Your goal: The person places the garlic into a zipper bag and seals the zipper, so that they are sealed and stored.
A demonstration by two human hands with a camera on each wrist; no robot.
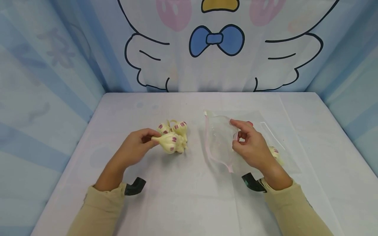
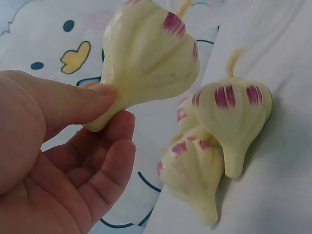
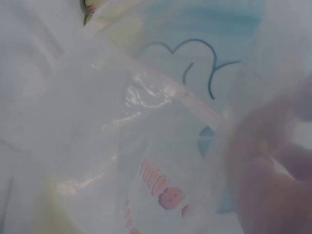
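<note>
My left hand (image 1: 134, 148) pinches a model garlic bulb (image 1: 168, 143) by its stem between thumb and fingers. The left wrist view shows this bulb (image 2: 146, 56), cream with purple streaks, raised off the table. Beside it lie several more garlic bulbs (image 2: 229, 105) in a bunch. On the right, my right hand (image 1: 251, 144) pinches the rim of a clear zip bag (image 1: 220, 137) with a pink seal, its mouth gaping toward the left. Another garlic bulb (image 1: 274, 152) shows at the bag's far right, partly hidden by my wrist. In the right wrist view, filmy plastic (image 3: 97, 146) blurs my fingers.
A white cloth covers the table (image 1: 189, 203). A printed curtain (image 1: 218, 72) with a blue bow hangs behind its back edge, and blue-white curtains (image 1: 44, 98) flank both sides. Dark camera mounts (image 1: 135, 186) sit at both wrists.
</note>
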